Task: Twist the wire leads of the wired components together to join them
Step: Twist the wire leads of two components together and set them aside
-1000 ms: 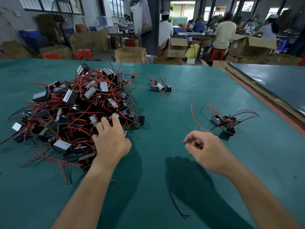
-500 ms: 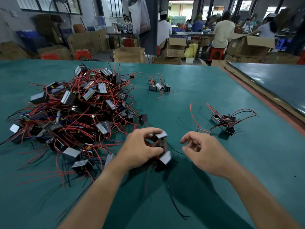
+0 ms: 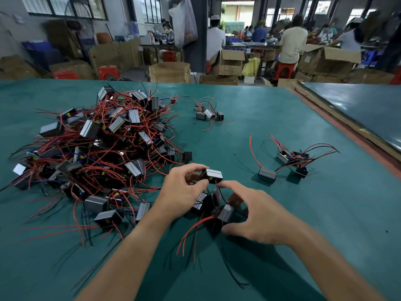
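Observation:
A big heap of small black and grey wired components (image 3: 102, 153) with red and black leads fills the left of the green table (image 3: 260, 118). My left hand (image 3: 184, 190) pinches one component (image 3: 212, 176) just above the table in the middle. Two more components (image 3: 200, 204) (image 3: 225, 213) hang or lie below it, their red leads (image 3: 193, 233) trailing toward me. My right hand (image 3: 258, 216) reaches in from the right, its curled fingers at the wires and at the lower component; whether it grips them is unclear.
A joined group of components (image 3: 290, 158) lies at the right, with a single one (image 3: 267, 174) beside it. Another small group (image 3: 208, 114) sits at the far middle. A loose black wire (image 3: 232, 272) lies near me. A second table (image 3: 358, 109) adjoins on the right. People and cardboard boxes are behind.
My left hand reached into the heap, then drew out a bunch of components to the middle. My right hand has moved in from the right to meet them.

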`<state>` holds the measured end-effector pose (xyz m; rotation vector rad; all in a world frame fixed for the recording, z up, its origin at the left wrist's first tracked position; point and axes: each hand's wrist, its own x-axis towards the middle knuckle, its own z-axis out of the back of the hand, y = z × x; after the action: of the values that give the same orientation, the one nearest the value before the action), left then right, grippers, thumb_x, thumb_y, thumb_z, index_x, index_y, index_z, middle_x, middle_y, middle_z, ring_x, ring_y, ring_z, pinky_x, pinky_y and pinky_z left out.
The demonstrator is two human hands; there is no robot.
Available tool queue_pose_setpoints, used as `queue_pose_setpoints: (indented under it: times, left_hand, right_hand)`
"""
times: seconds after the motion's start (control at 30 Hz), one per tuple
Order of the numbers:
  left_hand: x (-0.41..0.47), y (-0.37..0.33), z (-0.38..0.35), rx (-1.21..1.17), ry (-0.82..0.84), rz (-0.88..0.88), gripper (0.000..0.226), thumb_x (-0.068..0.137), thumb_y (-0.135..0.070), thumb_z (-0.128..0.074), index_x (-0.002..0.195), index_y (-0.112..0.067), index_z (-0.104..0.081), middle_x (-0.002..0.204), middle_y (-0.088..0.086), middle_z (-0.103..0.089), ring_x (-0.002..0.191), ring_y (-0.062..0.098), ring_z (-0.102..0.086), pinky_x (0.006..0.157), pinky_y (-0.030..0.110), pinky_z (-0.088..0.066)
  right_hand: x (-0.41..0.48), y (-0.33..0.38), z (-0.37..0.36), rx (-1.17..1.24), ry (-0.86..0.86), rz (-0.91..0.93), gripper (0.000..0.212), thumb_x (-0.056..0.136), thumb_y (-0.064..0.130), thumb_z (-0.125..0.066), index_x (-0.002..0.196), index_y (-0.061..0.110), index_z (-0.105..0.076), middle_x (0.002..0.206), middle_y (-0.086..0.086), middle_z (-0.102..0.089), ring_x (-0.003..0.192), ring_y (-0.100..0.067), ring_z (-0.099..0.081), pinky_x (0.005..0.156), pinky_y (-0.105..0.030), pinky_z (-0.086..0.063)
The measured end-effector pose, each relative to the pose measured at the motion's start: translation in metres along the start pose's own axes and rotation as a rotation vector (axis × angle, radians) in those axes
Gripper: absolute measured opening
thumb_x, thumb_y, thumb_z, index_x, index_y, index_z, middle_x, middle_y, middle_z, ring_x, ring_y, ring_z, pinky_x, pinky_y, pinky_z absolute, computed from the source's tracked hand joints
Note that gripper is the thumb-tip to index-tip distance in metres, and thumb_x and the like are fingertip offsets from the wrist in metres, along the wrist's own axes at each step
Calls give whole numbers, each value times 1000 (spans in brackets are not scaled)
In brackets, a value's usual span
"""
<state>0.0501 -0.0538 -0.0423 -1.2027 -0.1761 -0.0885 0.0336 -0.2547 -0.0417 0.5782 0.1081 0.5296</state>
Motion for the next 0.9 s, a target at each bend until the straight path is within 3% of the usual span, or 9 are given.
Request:
queue_pose_setpoints:
  times: [0.13,0.23,0.33,0.43,0.53,0.57,0.63,0.73,0.9]
  left_hand:
    - [2,-1,0,38,-127,-19,26,86,-4,-67,96,-27,-70,88,-11,-74,83,4,-69,83,26,-55]
    - [3,1,6,237,-324,-69,22,88,-11,-66,107,-22,-70,92,-7,-72,88,13,-66,84,31,-54]
    - [3,2,13,400,-453,-108,32,89,-17,-65,121,-18,-63,102,-1,-67,105,24,-58,95,42,-46]
    - [1,5,11,578,-347,3,62,87,-24,-65,143,-19,-39,127,0,-57,129,26,-43,110,57,-29]
    - [-2,7,6,670,-258,27,76,85,-26,-64,149,-21,-25,153,-5,-33,140,19,-33,115,64,-13]
    - [-2,8,5,673,-253,15,75,84,-25,-64,148,-20,-26,154,-6,-30,140,18,-33,115,63,-13]
    - [-2,9,7,644,-258,-13,67,84,-21,-65,144,-17,-35,151,-1,-29,134,23,-40,113,51,-27]
    - [-1,6,9,543,-312,-35,46,84,-11,-64,129,-13,-52,141,6,-37,116,25,-51,93,30,-40]
    - [0,4,10,567,-326,-31,38,86,-10,-62,123,-15,-57,129,2,-45,98,19,-51,81,27,-38]
  right_hand:
    - [-1,2,0,-8,-15,16,51,72,35,-68,115,51,-45,84,22,-62,77,2,-53,69,-15,-39]
    - [-2,2,0,-16,-19,-15,56,70,33,-59,121,49,-46,83,15,-59,77,3,-51,72,-17,-40]
    - [-2,2,3,-15,-49,-30,63,67,35,-53,128,46,-45,97,12,-59,88,1,-51,83,-21,-42]
    - [-2,2,5,-14,-63,-40,59,67,34,-53,125,42,-52,98,10,-56,93,-5,-51,88,-24,-43]
    - [-3,5,7,8,-91,-26,39,65,30,-54,103,36,-65,91,9,-56,86,-6,-53,84,-29,-46]
    - [-3,6,8,35,-130,-16,34,64,29,-55,96,33,-67,91,9,-58,88,-8,-55,84,-31,-46]
    - [-2,8,9,112,-256,13,24,65,25,-61,88,30,-67,90,10,-61,89,-12,-58,85,-34,-49]
    - [1,6,12,198,-483,52,20,67,14,-75,81,26,-66,86,10,-62,84,-13,-62,82,-34,-51]
    - [6,-2,16,351,-775,-19,28,70,13,-85,77,27,-61,88,1,-66,77,-12,-66,74,-20,-51]
